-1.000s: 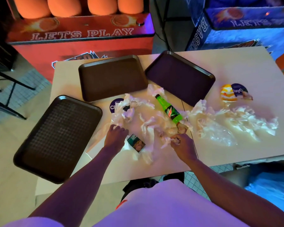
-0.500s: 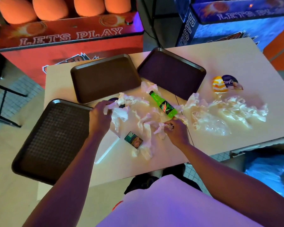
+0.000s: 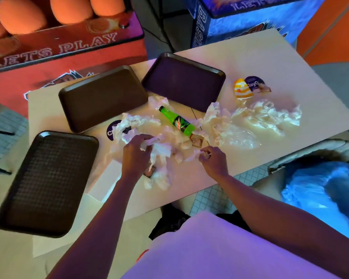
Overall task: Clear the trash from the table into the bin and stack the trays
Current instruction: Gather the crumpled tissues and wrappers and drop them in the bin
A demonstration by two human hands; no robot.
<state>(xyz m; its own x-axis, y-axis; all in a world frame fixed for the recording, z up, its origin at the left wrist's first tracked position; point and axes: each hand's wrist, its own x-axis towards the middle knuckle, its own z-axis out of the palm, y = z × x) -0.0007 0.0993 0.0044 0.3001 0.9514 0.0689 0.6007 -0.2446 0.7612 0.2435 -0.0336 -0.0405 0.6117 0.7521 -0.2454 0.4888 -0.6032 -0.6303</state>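
Head view. A pale rectangular table (image 3: 250,63) carries 3 dark brown rectangular plastic trays, all lying singly and flat, none stacked. The textured near-left tray (image 3: 46,182) sits at the table's left near corner. The middle tray (image 3: 103,97) and the far-right tray (image 3: 183,81) lie side by side along the far edge, apart from the first. The trash lies on the table top, outside the trays.

A green plastic bottle (image 3: 177,123) lies on its side between the far-right tray and the hands, cap pointing away. Crumpled white paper napkins (image 3: 133,123) spread around it. A crumpled clear plastic wrap (image 3: 236,135) and more crumpled white paper (image 3: 270,115) lie to the right. A yellow-and-white striped wrapper (image 3: 242,88) sits beyond them, touching a purple round card (image 3: 254,83).

The left hand (image 3: 136,153) is curled and grips a bunched white napkin (image 3: 159,148) just above the table. A small printed packet (image 3: 151,171) lies beside its wrist. The right hand (image 3: 215,161) pinches a small wad of white paper (image 3: 203,155) between thumb and fingertips, the other fingers curled.

A pale-rimmed bin (image 3: 330,144) stands at the table's near right. Inside it only a blue plastic liner (image 3: 320,190) shows.

A red arcade cabinet lettered "LETS PLAY" (image 3: 69,49) stands behind the table.
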